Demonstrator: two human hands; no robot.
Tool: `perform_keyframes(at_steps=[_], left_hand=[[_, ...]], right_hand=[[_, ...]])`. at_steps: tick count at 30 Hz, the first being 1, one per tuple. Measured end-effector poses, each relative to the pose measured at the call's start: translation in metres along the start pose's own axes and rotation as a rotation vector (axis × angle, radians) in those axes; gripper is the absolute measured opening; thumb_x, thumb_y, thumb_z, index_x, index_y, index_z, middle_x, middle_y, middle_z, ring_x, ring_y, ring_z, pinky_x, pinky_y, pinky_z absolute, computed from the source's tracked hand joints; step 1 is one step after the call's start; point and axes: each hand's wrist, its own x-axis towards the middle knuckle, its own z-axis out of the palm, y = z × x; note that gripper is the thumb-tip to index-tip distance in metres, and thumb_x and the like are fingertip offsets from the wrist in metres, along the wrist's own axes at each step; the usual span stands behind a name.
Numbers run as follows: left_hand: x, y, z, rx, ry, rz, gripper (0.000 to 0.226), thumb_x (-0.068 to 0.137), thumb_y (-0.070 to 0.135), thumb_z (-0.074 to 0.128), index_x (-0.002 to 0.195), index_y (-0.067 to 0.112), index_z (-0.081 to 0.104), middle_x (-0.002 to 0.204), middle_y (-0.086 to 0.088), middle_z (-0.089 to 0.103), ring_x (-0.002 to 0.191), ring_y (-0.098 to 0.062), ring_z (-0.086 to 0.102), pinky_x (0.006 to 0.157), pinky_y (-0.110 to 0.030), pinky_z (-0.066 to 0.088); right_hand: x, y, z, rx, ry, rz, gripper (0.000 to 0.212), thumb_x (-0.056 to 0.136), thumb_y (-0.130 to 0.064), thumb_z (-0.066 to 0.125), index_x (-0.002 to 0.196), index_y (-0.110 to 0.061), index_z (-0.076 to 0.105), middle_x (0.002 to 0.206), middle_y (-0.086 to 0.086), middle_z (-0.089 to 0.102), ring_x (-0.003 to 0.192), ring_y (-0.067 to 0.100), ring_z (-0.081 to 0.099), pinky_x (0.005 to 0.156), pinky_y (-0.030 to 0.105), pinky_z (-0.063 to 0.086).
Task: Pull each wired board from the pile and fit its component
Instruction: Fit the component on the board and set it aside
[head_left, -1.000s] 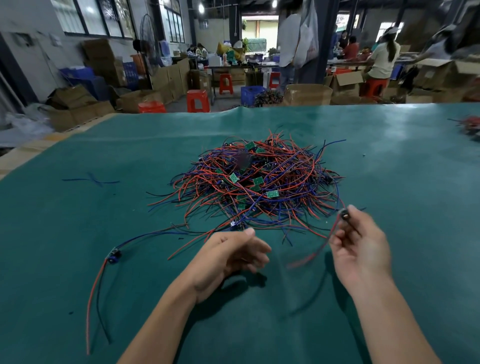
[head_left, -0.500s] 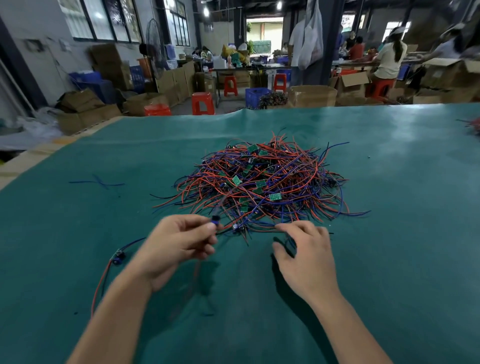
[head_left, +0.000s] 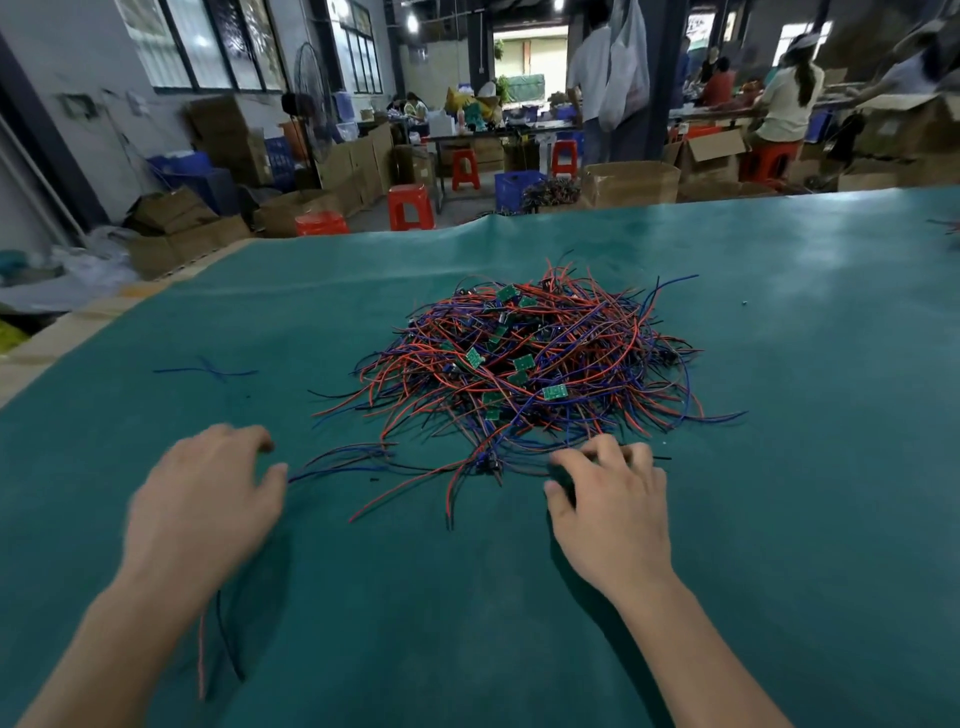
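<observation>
Our right hand (head_left: 613, 512) fingers spread, reaching pile's near fringe, we judge to pick next board. Left hand (head_left: 202, 499) blurred, fingers loosely bent over red-black wires; grip unclear. Pile (head_left: 524, 364) mid-mat (head_left: 779, 519), within reach.

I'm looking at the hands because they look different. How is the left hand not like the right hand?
The left hand is blurry and sits away from the pile of wires; the right hand looks sharper and has its fingertips at the pile's near edge. The left hand's fingers lie fairly flat; the right hand's fingers are bent and spread. Both hang palm-down over the green table.
</observation>
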Motion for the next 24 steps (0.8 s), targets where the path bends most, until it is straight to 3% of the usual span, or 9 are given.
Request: perform_keyframes(at_steps=[3,6,11,16,20,22,24], left_hand=[[-0.010,0.064,0.016,-0.279,-0.048,0.200,0.022,0.087,0.025,0.071,0.108,0.019,0.073,0.110,-0.004,0.072,0.105,-0.029,0.066,0.093,-0.041,0.051],[-0.013,0.119,0.044,-0.393,-0.175,0.274,0.032,0.092,0.035,0.066,0.123,0.027,0.068,0.119,0.002,0.068,0.114,-0.023,0.061,0.100,-0.037,0.047],[-0.020,0.156,0.073,-0.406,-0.145,0.303,0.044,0.095,0.036,0.061,0.138,0.038,0.051,0.102,0.005,0.061,0.103,-0.023,0.059,0.084,-0.038,0.049],[-0.032,0.159,0.085,-0.533,-0.058,0.388,0.027,0.096,0.033,0.063,0.122,0.027,0.065,0.098,0.003,0.051,0.102,-0.021,0.051,0.084,-0.037,0.046],[-0.031,0.161,0.084,-0.672,0.012,0.375,0.022,0.092,0.022,0.070,0.112,0.017,0.066,0.105,0.003,0.055,0.105,-0.018,0.051,0.092,-0.026,0.040],[-0.032,0.163,0.081,-0.767,0.062,0.340,0.016,0.088,0.017,0.074,0.102,0.018,0.067,0.099,0.006,0.059,0.098,-0.015,0.055,0.087,-0.023,0.040],[-0.035,0.164,0.079,-0.919,0.115,0.216,0.015,0.085,0.016,0.078,0.092,0.021,0.066,0.089,0.010,0.064,0.086,-0.010,0.060,0.079,-0.023,0.046]], right_hand=[[0.000,0.000,-0.002,0.009,0.026,0.037,0.017,0.098,-0.042,0.054,0.110,-0.037,0.066,0.111,-0.013,0.057,0.108,0.020,0.039,0.089,0.036,0.037],[0.000,0.002,-0.002,0.032,0.051,0.042,0.014,0.100,-0.038,0.054,0.109,-0.033,0.063,0.112,-0.011,0.058,0.109,0.021,0.041,0.088,0.037,0.037],[0.001,0.005,-0.004,0.176,0.292,0.047,0.002,0.093,-0.022,0.067,0.095,-0.023,0.067,0.104,-0.003,0.062,0.104,0.028,0.048,0.081,0.043,0.040],[0.002,0.007,-0.006,0.265,0.514,-0.012,0.005,0.092,-0.016,0.068,0.095,-0.019,0.065,0.105,-0.003,0.061,0.107,0.028,0.049,0.089,0.042,0.036],[0.001,0.006,-0.009,0.362,0.625,-0.048,0.007,0.091,-0.020,0.063,0.094,-0.017,0.068,0.109,0.000,0.062,0.109,0.030,0.052,0.096,0.047,0.039],[0.001,0.004,-0.012,0.376,0.700,-0.018,0.010,0.090,-0.021,0.068,0.098,-0.016,0.070,0.116,0.005,0.061,0.115,0.030,0.052,0.101,0.052,0.039],[0.002,0.004,-0.015,0.456,0.730,0.039,0.024,0.088,-0.024,0.073,0.109,-0.014,0.066,0.126,0.010,0.057,0.122,0.029,0.050,0.106,0.049,0.038]])
